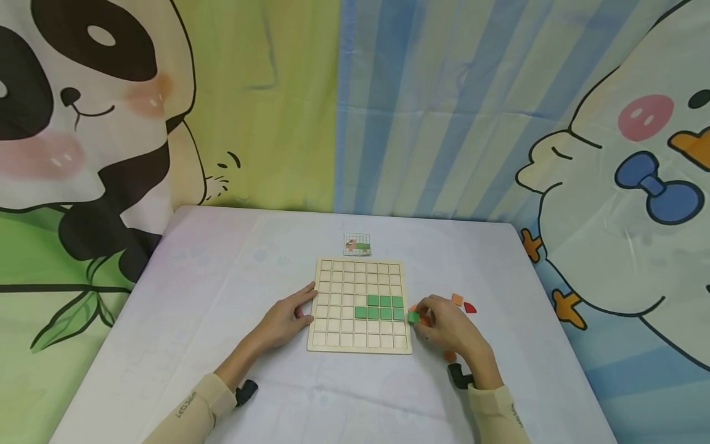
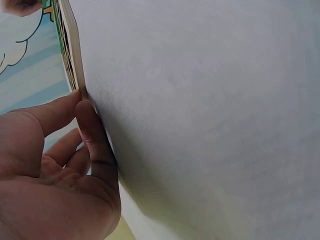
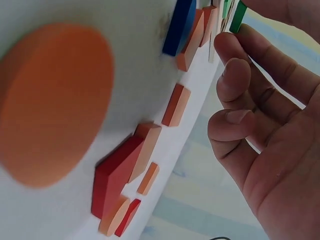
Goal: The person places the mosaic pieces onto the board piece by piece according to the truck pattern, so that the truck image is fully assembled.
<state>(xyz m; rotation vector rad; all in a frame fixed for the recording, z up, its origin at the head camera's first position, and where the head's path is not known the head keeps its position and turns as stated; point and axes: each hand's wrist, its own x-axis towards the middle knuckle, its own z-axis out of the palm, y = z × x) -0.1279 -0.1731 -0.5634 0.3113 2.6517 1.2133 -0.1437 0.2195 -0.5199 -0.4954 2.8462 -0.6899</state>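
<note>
A light wooden grid board (image 1: pixel 359 352) lies on the table, with several green square tiles (image 1: pixel 385 307) set in two rows at its right side. My left hand (image 1: pixel 283 322) touches the board's left edge with thumb and fingertips; its fingers (image 2: pixel 57 112) appear close up in the left wrist view. Just off the board's right edge, my right hand (image 1: pixel 452 325) pinches another green square tile (image 1: pixel 413 317) between thumb and index finger. That tile (image 3: pixel 238 17) shows at the top of the right wrist view, while the other fingers curl loosely below.
Behind the board lies a small picture card (image 1: pixel 357 244) with a grid pattern. Loose pieces surround my right hand, including an orange square (image 1: pixel 457 299), a red piece (image 1: pixel 470 308), a large orange round piece (image 3: pixel 57 105) and a blue piece (image 3: pixel 180 27). Printed curtains hang behind the table.
</note>
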